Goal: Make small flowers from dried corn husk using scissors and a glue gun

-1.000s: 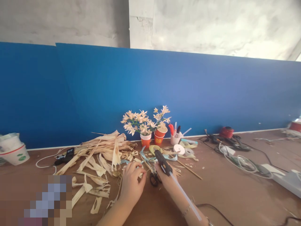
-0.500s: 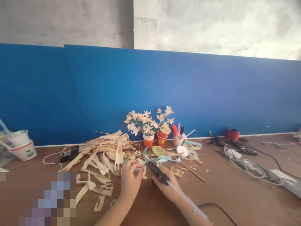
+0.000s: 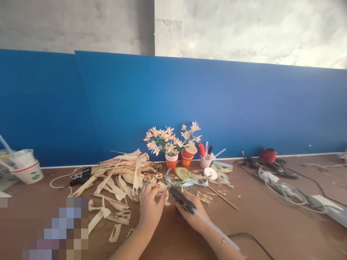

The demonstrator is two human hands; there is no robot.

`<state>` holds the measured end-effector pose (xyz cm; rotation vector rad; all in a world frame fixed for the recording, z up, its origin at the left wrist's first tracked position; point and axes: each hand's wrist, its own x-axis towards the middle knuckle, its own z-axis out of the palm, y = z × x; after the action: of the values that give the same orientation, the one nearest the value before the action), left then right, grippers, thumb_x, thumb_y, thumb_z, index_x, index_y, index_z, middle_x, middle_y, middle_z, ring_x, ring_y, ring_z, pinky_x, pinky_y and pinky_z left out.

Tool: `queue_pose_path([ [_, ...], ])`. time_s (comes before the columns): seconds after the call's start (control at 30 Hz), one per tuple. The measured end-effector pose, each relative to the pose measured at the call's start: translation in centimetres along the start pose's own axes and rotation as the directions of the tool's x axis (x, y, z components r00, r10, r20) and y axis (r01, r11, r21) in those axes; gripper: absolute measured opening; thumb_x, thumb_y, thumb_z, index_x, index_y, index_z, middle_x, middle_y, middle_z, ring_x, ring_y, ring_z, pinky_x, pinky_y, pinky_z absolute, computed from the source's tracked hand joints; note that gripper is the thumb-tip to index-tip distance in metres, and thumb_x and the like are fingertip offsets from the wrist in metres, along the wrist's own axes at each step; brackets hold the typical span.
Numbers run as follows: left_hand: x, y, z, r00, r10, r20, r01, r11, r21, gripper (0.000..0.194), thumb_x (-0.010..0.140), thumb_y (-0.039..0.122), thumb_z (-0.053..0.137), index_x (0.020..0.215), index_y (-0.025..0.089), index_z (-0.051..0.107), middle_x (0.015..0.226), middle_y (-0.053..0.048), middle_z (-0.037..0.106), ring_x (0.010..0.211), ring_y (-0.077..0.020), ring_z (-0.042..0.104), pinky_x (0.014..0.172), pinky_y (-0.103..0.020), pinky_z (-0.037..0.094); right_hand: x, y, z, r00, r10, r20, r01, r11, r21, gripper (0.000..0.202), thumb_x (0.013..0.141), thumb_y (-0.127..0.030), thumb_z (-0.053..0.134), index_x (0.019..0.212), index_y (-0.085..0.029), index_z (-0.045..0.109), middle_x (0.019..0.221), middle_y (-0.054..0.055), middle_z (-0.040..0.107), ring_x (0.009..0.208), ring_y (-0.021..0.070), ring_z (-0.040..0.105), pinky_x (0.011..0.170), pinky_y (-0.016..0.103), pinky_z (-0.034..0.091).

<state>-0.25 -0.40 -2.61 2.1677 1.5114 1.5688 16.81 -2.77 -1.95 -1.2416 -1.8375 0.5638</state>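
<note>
My right hand [image 3: 196,213] is wrapped round a black glue gun [image 3: 182,199], with a long translucent glue stick [image 3: 211,227] coming out of its back over my wrist. The gun's tip points up and left, close to the fingers of my left hand [image 3: 152,202]. Those fingers are pinched together on a light blue strip [image 3: 161,191], partly hidden by them. More blue ribbon [image 3: 189,182] lies just beyond the hands. Dried husk strips [image 3: 119,184] are heaped beside my left hand.
Orange cups [image 3: 171,164] with pale flowers [image 3: 164,139] stand near the blue panel [image 3: 162,94]. A pen cup [image 3: 206,161] and white roll [image 3: 210,173] are beside them. A thin stick [image 3: 223,198] lies right of centre; cables [image 3: 292,195] lie far right, white cups [image 3: 28,172] far left.
</note>
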Motion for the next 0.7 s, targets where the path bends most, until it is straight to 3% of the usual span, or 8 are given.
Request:
queue_pose_path([
  [0.7, -0.06, 0.06, 0.01, 1.0, 0.015, 0.001, -0.015, 1.0, 0.019, 0.011, 0.078, 0.019, 0.058, 0.07, 0.022, 0.064, 0.08, -0.003, 0.061, 0.079, -0.0208, 0.057, 0.072, -0.035, 0.044, 0.01, 0.06, 0.03, 1.0, 0.004, -0.02, -0.003, 1.0, 0.023, 0.018, 0.079, -0.024, 0.053, 0.063, -0.017, 0.056, 0.066, 0.002, 0.057, 0.062, 0.0148, 0.055, 0.059, 0.024, 0.043],
])
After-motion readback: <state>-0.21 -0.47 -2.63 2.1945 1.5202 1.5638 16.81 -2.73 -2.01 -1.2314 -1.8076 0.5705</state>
